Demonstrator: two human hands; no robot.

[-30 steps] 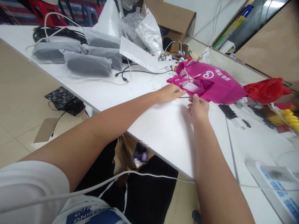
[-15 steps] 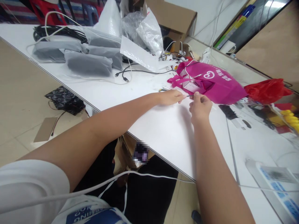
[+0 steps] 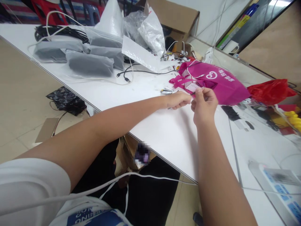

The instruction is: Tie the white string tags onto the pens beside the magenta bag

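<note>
Over the white table (image 3: 164, 131), my two hands are close together, almost touching. My left hand (image 3: 179, 99) is closed in a fist; a small dark end (image 3: 169, 108) shows below it, and the rest of what it grips is hidden. Between thumb and forefinger, my right hand (image 3: 205, 105) pinches a thin dark stick-like piece (image 3: 193, 93), whose tip points toward the left hand. Whether both hands grip one piece or two separate ones, I cannot tell. Several slim pen-like items (image 3: 167, 91) lie just beyond the left hand. Behind the right hand is a pink bag (image 3: 228, 84) with a small white box (image 3: 191, 86) at its opening.
Grey wrapped packages (image 3: 89, 64) and a coiled black cable (image 3: 61, 33) occupy the far left. A black USB cable (image 3: 145, 72) runs toward the pink bag. A red plastic bag (image 3: 270, 91) lies at right, a power strip (image 3: 279, 185) nearer. One white cable (image 3: 141, 175) crosses before my body.
My left hand has curled into a tighter fist and shifted slightly right. The right hand has risen a little and tilted. The thin piece stretched between the hands now shows only a short end.
</note>
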